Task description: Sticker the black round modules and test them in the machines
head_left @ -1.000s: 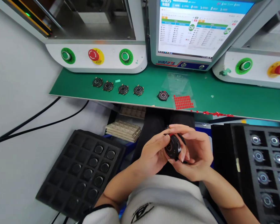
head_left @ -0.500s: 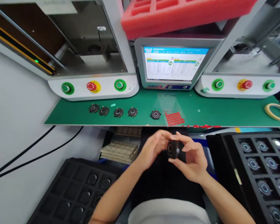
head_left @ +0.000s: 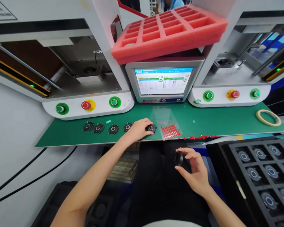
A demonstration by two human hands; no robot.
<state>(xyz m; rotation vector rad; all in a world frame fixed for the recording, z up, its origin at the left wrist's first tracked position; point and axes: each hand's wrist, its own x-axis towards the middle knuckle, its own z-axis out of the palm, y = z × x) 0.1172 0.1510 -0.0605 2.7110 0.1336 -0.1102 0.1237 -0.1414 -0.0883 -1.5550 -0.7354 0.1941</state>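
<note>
My left hand (head_left: 139, 129) reaches onto the green bench mat (head_left: 215, 123) and pinches a round black disc part (head_left: 151, 128) lying there. To its left a row of similar disc parts (head_left: 98, 128) lies on the mat. My right hand (head_left: 193, 170) stays low over my lap and holds a small round black part (head_left: 179, 158) between thumb and fingertips. A sheet of small red squares (head_left: 170, 131) lies just right of my left hand.
Two test machines with green and red buttons (head_left: 86, 105) flank a monitor (head_left: 162, 82). A red foam tray (head_left: 168, 30) rests on top. A black tray of shiny round parts (head_left: 262, 170) is at the right, a tape roll (head_left: 268, 117) far right, and a black foam tray (head_left: 97, 211) is at the lower left.
My left hand left the black part and reached forward onto the mat to the lone disc. My right hand kept the part and sank slightly. The view tilted upward.
</note>
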